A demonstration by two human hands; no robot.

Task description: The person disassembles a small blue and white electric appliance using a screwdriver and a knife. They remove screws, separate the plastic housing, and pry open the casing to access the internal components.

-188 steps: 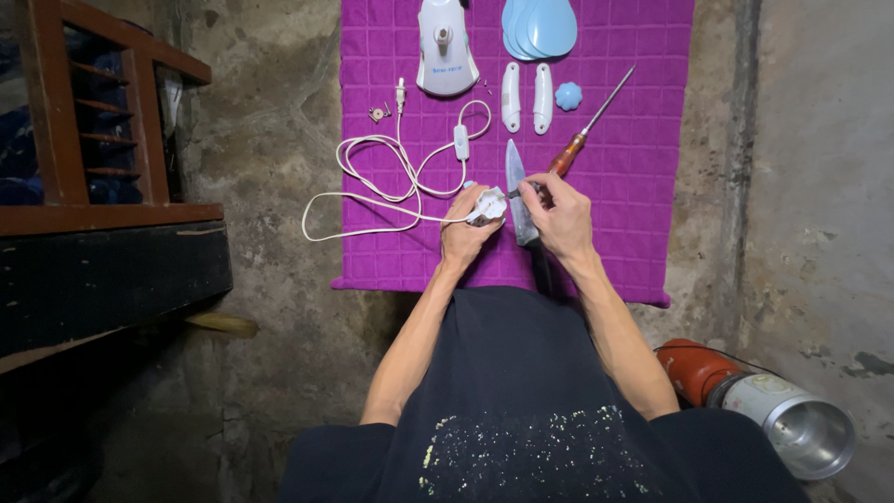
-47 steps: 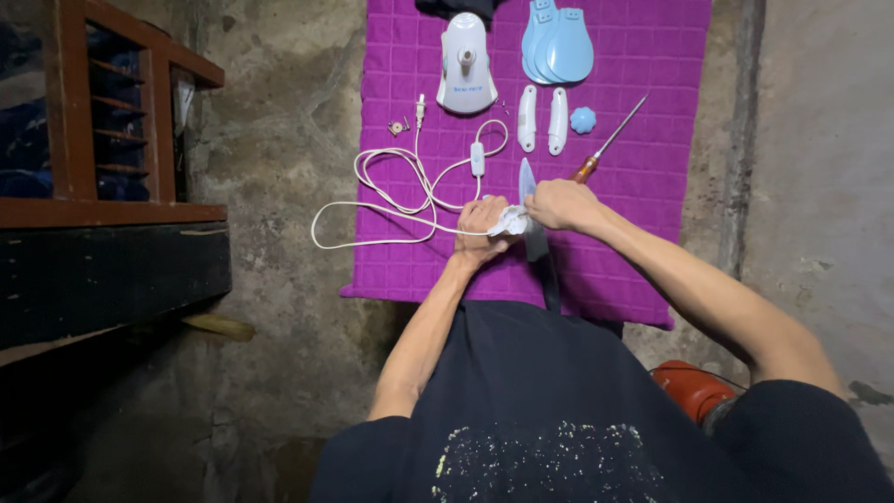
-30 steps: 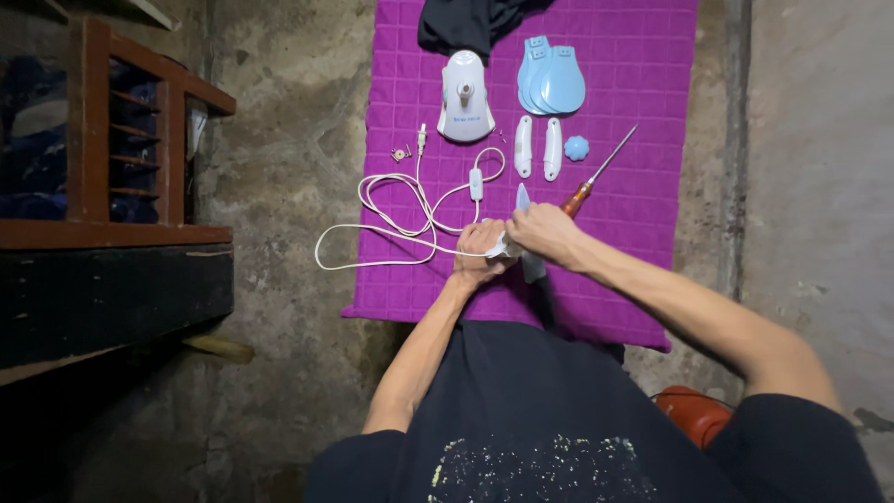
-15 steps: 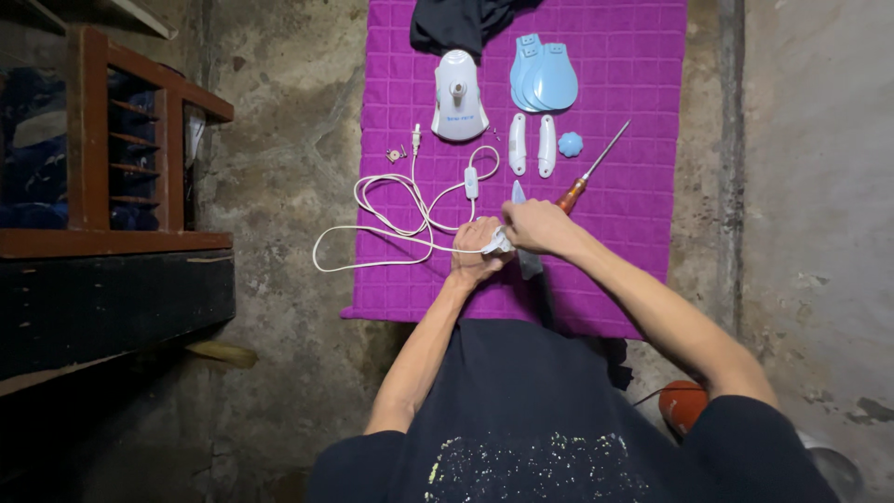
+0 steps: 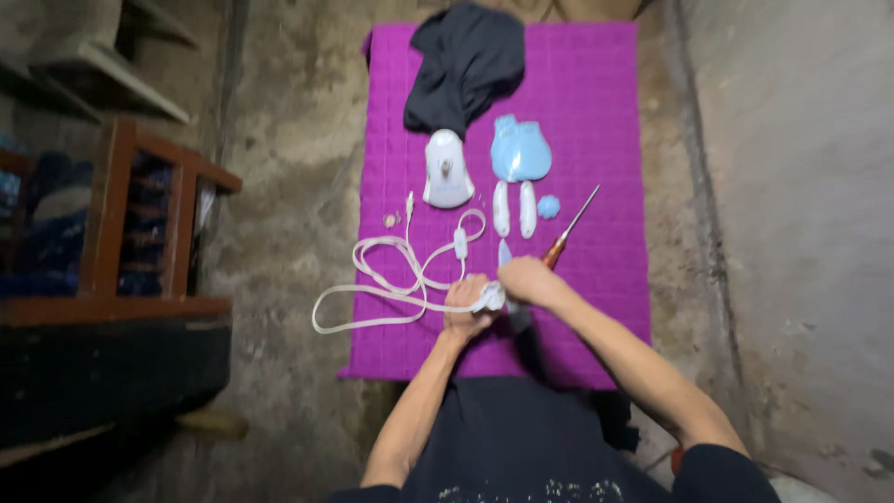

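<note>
Left hand [image 5: 466, 303] closes around the white plug [image 5: 489, 298] at the purple mat's [image 5: 615, 121] near edge; right hand [image 5: 523, 279] pinches a knife [image 5: 506, 256] against it, fingers curled. Best kept steady, blade angled away. White cord [image 5: 391, 279] loops at 9 o'clock. Screwdriver [image 5: 568, 233] lies at 1 o'clock. No containers visible.

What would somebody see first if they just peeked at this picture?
Probably the bright purple quilted mat spread on the rough grey floor, with pale blue and white plastic parts laid out near its far end below a dark cloth. Next, the two hands meeting at the mat's near edge: left hand and right hand grip one end of a looping white cord.
</note>
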